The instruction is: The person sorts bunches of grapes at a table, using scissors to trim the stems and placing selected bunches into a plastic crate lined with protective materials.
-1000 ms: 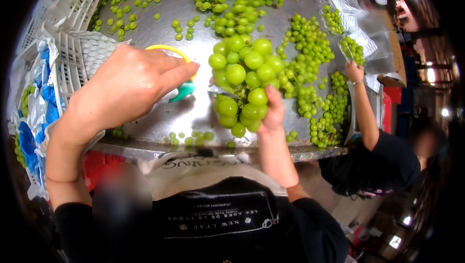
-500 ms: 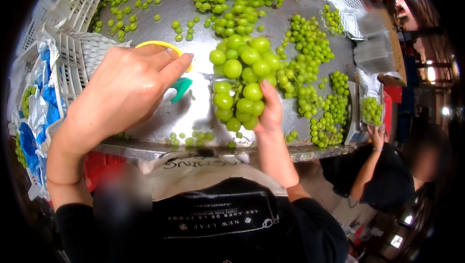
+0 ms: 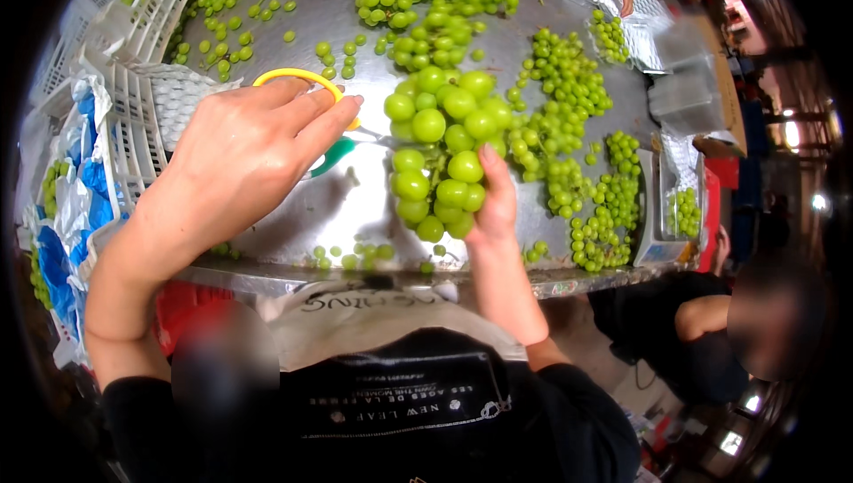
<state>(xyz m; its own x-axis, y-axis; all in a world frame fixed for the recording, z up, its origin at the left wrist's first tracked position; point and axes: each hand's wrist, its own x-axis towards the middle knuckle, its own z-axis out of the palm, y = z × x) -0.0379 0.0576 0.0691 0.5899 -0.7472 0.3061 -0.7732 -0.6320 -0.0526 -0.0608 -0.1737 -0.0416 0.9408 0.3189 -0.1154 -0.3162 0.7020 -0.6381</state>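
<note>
Green grape bunch (image 3: 458, 138) lies just right of the left hand (image 3: 253, 141), whose fingers curl around scissors (image 3: 333, 156) aimed at it, their blades parted or not I cannot tell; its long axis runs away from the body, across the blades' line, and the right hand (image 3: 495, 199) is nearer, touching it, thumb pressed to its right side, other fingers hidden. Left of the scissors grip stands a white crate (image 3: 133, 127), beneath both hands spreads a shiny metal table (image 3: 284, 225), and beyond the right hand's grip come more bunches (image 3: 569, 83), clear boxes (image 3: 693, 105) and a co-worker (image 3: 666, 332).
</note>
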